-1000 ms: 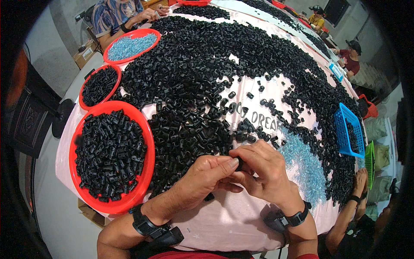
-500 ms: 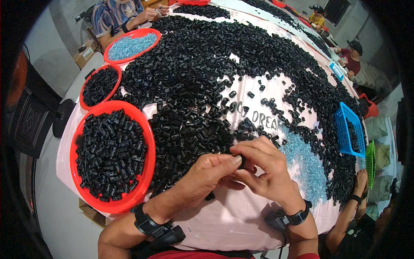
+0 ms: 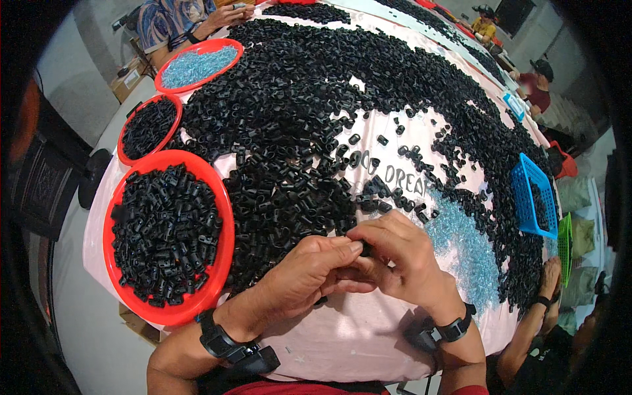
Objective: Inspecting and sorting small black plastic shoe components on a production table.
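Note:
My left hand [image 3: 316, 271] and my right hand [image 3: 403, 258] meet over the near part of the table. Between their fingertips is a small black plastic part [image 3: 366, 249], mostly covered by the fingers. Thumb and index finger of each hand pinch at it. Just beyond the hands spreads a large heap of loose black plastic parts [image 3: 289, 197], short and tube-like. To the right of my right hand lies a pile of small clear-blue pieces [image 3: 461, 253].
At the left stand a big red basin [image 3: 227, 243] of black parts, a smaller red basin [image 3: 179, 125] of thin black pieces and a red tray [image 3: 234, 60] of clear-blue pieces. A blue basket [image 3: 536, 230] stands at the right. Co-workers sit around the table; one's hand [image 3: 552, 276] is near right.
My hands stay together at the black part; the right fingers have curled in closer over it. The view has shifted slightly.

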Demonstrator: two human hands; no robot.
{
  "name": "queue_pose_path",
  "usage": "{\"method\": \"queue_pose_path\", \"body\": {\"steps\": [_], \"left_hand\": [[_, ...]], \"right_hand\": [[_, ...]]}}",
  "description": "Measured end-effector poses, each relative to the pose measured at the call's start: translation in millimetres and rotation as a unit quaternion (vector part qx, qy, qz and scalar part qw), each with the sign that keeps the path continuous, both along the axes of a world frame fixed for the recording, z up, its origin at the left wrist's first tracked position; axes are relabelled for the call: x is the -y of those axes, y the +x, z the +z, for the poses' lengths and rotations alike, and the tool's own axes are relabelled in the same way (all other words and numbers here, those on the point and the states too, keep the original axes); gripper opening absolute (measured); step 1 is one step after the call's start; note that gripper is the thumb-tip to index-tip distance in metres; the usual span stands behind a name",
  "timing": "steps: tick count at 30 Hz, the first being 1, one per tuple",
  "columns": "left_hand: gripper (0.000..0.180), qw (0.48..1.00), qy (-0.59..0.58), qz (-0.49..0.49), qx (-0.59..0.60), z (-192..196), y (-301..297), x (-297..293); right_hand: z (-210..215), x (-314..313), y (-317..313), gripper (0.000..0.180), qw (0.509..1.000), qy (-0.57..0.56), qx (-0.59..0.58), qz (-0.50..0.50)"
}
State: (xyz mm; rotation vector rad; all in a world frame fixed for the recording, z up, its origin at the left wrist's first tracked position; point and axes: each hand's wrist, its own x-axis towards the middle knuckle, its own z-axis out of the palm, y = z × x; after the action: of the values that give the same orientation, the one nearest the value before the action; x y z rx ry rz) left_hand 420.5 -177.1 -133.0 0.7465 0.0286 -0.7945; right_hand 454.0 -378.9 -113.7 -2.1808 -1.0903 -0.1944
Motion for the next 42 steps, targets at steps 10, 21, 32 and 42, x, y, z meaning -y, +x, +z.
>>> {"method": "queue_pose_path", "body": {"steps": [10, 21, 32, 42], "left_hand": [[0.036, 1.0, -0.003, 0.014, 0.01, 4.3, 4.6, 1.9], [0.036, 0.998, 0.003, 0.015, 0.061, 2.2, 4.5, -0.9], [0.04, 0.994, 0.047, 0.07, 0.076, 16.9, -18.2, -12.7], [0.037, 0.971, 0.175, 0.049, 0.154, 9.6, -40.7, -12.9]], "right_hand": [[6.4, 6.9, 0.1, 0.045, 0.999, 0.033, -0.007, -0.041], [11.9, 2.2, -0.2, 0.045, 0.993, 0.096, 0.063, -0.027], [18.9, 8.9, -4.5, 0.035, 0.987, 0.073, 0.142, -0.026], [26.1, -8.4, -21.4, 0.05, 0.996, 0.057, 0.063, 0.015]]}}
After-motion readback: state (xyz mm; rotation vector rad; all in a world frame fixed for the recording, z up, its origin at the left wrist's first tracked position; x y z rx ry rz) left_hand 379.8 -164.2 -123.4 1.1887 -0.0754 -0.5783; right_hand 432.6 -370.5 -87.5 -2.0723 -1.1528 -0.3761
